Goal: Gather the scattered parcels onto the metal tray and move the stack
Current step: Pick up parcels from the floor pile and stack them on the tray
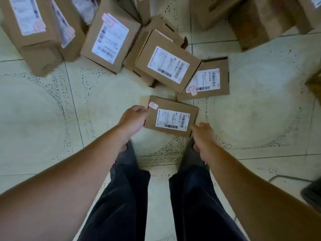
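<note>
Two hands reach in at the centre: the left hand (133, 117) and the right hand (202, 134). Two trousered legs (121, 197) stand at 6 o'clock. At least eleven cardboard parcels (166, 65) spread from 10 round to 3 o'clock, with several cut off at the frame's edge. Six plainly show a white shipping label (172, 120).

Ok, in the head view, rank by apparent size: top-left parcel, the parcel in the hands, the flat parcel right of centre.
1. top-left parcel, clearly largest.
2-3. held parcel, gripped by left hand and right hand, and flat parcel: alike; the flat one is partly covered, so unranked.
</note>
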Action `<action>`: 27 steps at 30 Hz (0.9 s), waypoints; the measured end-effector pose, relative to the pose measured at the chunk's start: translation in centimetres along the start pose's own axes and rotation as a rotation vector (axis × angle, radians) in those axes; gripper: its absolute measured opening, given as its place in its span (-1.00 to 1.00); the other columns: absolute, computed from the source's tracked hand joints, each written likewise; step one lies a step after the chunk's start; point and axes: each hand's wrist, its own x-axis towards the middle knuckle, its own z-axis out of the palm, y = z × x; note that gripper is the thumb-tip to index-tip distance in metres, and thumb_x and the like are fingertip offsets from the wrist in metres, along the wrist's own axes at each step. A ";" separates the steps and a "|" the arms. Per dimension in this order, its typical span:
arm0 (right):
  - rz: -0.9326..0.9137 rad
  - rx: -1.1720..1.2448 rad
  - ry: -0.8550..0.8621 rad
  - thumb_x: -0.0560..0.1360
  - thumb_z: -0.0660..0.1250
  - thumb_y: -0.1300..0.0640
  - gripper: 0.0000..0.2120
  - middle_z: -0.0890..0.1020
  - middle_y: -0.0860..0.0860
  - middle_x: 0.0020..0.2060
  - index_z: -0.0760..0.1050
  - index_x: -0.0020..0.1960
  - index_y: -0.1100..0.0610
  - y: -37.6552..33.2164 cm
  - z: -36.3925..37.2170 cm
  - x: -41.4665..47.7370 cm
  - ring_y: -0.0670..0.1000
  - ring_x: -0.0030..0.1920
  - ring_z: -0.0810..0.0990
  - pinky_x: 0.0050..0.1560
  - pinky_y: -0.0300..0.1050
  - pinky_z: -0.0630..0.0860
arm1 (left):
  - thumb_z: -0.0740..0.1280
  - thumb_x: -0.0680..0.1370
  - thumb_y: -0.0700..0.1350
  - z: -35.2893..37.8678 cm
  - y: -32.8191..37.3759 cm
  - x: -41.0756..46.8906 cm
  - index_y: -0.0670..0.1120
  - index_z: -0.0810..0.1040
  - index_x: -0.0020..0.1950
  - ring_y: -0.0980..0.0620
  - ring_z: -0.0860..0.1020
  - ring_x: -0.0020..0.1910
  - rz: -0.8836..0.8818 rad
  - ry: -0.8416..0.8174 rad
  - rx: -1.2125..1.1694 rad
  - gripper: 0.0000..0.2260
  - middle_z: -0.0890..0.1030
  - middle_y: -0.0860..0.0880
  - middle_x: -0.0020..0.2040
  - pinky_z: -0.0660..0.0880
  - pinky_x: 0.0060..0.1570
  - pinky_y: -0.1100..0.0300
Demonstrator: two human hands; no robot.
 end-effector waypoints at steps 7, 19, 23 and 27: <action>0.092 0.117 0.015 0.58 0.24 0.05 -0.66 0.55 -0.01 -0.12 0.37 0.31 0.14 2.0 2.3 5.4 -0.08 -0.26 0.42 -0.38 -0.17 0.30 | 0.26 0.58 0.18 3.4 -1.8 5.9 -0.05 0.24 0.53 0.00 0.48 0.04 -0.145 0.003 0.074 -0.41 0.45 -0.08 0.29 0.33 -0.09 0.22; 0.013 0.112 0.000 0.52 0.26 0.07 -0.86 0.66 -0.03 -0.07 0.55 0.04 0.02 3.0 2.2 3.9 0.04 -0.03 0.60 0.03 0.02 0.54 | 0.25 0.56 -0.01 3.2 -3.3 4.6 -0.09 0.56 0.00 -0.03 0.43 -0.19 -0.134 -0.009 0.040 -0.82 0.53 -0.05 -0.09 0.29 -0.15 0.12; -0.039 0.099 0.017 0.51 0.29 0.09 -0.85 0.66 -0.06 -0.11 0.57 0.05 0.02 2.3 1.0 -0.7 0.02 -0.05 0.61 0.03 0.05 0.57 | 0.26 0.56 -0.01 1.1 -2.8 0.1 -0.03 0.61 0.07 0.01 0.55 -0.11 -0.125 0.023 -0.030 -0.80 0.63 0.01 -0.04 0.38 -0.17 0.18; -0.059 0.090 0.045 0.50 0.24 0.10 -0.88 0.65 -0.10 -0.15 0.55 -0.04 -0.02 0.2 -0.8 -6.1 0.00 -0.11 0.60 0.02 0.10 0.60 | 0.26 0.58 -0.07 -1.6 -1.0 -5.8 0.06 0.54 0.09 0.16 0.53 -0.15 -0.090 0.047 -0.125 -0.88 0.57 0.15 -0.13 0.39 -0.13 0.19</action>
